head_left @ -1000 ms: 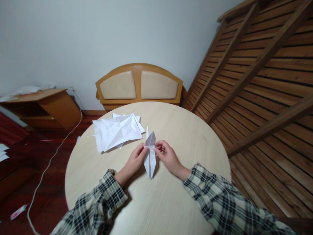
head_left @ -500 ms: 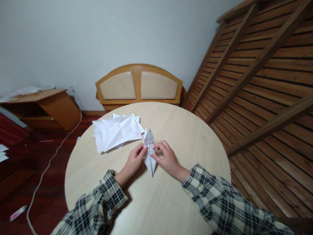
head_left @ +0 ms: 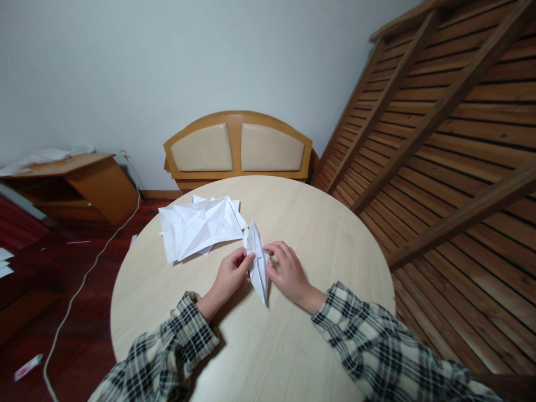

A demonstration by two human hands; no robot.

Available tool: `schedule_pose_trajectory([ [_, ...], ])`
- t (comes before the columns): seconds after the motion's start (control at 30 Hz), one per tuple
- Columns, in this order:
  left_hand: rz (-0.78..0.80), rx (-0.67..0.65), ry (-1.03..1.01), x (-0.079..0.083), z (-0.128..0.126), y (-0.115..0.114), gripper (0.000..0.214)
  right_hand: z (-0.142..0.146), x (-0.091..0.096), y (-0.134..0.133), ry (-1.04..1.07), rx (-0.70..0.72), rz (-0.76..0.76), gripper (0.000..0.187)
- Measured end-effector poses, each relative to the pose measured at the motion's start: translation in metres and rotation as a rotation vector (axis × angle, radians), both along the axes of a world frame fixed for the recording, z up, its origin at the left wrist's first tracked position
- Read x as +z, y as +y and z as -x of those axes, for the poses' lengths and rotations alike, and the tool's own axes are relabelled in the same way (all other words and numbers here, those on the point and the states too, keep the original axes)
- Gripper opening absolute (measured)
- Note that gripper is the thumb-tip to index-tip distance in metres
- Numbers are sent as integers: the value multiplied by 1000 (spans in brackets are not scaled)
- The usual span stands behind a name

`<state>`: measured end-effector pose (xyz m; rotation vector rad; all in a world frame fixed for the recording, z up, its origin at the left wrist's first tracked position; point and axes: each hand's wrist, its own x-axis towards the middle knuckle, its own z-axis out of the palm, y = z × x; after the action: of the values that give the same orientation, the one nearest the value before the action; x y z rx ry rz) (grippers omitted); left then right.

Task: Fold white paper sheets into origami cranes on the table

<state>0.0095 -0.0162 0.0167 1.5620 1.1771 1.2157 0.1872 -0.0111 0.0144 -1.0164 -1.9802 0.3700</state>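
Observation:
Between my two hands is a piece of folded white paper (head_left: 260,278), long and narrow with a pointed end toward me and pointed flaps at the far end. My left hand (head_left: 231,272) pinches its left edge near the middle, thumb on top. On the opposite side, my right hand (head_left: 290,274) grips the right edge between thumb and fingers. The fingertips under the paper are partly hidden. Just beyond my left hand lies a stack of creased white paper sheets (head_left: 196,226).
A round pale wooden table (head_left: 326,234) carries the papers. Behind it stands a padded headboard (head_left: 201,148). Wooden slats (head_left: 439,184) lean along the right. At the left are a low cabinet (head_left: 98,190) and a white cable (head_left: 86,279) across the dark floor.
The folded paper has turned slightly and tilted, its near tip shifting a little to the right. My right thumb has moved from on top of the paper to its right edge.

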Motion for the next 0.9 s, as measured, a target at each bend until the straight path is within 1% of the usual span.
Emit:
schedule_pose_trajectory([
  [0.17,-20,8,47,0,1,0,34,0,-7,6,184,3,118,31],
  [0.3,-10,-24,46,-2,2,-1,33,3,-14,10,357,103,316,24],
  [0.4,-14,-19,37,-3,3,-1,33,4,-15,12,422,188,417,15],
  [0.5,-8,-13,42,-2,2,-1,33,4,-14,13,443,236,471,19],
  [0.67,9,-52,55,-2,1,-2,32,5,-14,14,477,240,550,28],
  [0.8,13,-121,58,-1,-1,-5,25,6,-13,13,534,232,578,29],
  [0.9,-10,-125,88,1,-2,-7,26,6,-13,13,575,241,595,29],
])
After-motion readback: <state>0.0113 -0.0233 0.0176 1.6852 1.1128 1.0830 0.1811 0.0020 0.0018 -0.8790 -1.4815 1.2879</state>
